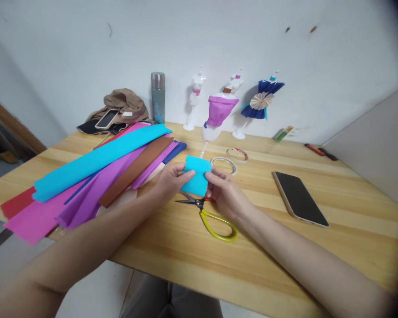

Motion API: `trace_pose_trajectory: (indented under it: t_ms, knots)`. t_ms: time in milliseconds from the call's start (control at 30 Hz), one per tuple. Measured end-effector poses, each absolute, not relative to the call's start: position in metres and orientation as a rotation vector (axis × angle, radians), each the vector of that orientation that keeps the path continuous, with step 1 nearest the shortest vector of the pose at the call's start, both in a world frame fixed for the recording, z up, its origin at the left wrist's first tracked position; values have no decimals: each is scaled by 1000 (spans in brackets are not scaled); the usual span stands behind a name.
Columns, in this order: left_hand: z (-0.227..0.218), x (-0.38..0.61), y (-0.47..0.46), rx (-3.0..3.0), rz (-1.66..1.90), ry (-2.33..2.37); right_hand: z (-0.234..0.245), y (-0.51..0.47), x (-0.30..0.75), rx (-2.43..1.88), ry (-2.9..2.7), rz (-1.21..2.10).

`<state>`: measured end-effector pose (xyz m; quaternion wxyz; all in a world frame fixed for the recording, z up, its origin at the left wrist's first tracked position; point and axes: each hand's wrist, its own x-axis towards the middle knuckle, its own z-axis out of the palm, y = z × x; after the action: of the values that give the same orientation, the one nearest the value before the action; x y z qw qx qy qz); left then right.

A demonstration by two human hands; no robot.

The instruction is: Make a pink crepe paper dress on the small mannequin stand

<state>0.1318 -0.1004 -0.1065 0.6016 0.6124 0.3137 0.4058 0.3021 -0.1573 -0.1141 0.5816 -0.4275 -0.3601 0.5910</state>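
Observation:
Between my two hands is a small blue piece of crepe paper [196, 176], held upright above the table. My left hand [172, 179] pinches its left edge, thumb in front. On its right edge the thumb and fingers of my right hand [221, 185] are closed. Just below the paper lies a pair of scissors [215, 223] with yellow handles, blades apart and pointing left; my right hand hides part of it. Behind the paper stands a mannequin form [220, 110] dressed in purple crepe paper.
Folded crepe paper strips [102, 161] in several colours spread over the left side. Tape rolls [234, 164] lie behind my right hand, a phone [300, 198] to the right. Along the wall are a flask [158, 97], a bag [122, 108], two more mannequins [260, 101] and a cutter [320, 151].

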Motion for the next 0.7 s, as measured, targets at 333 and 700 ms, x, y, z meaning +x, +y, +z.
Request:
trace_pose_trajectory:
  t_ms: [333,700]
  knots:
    - [-88,115,-68,1727,726,1359,-123,-127,348,-1401,-1417,683]
    - [-76,110,-95,2579,415,1929,-135,-128,323,-1636,-1894,349]
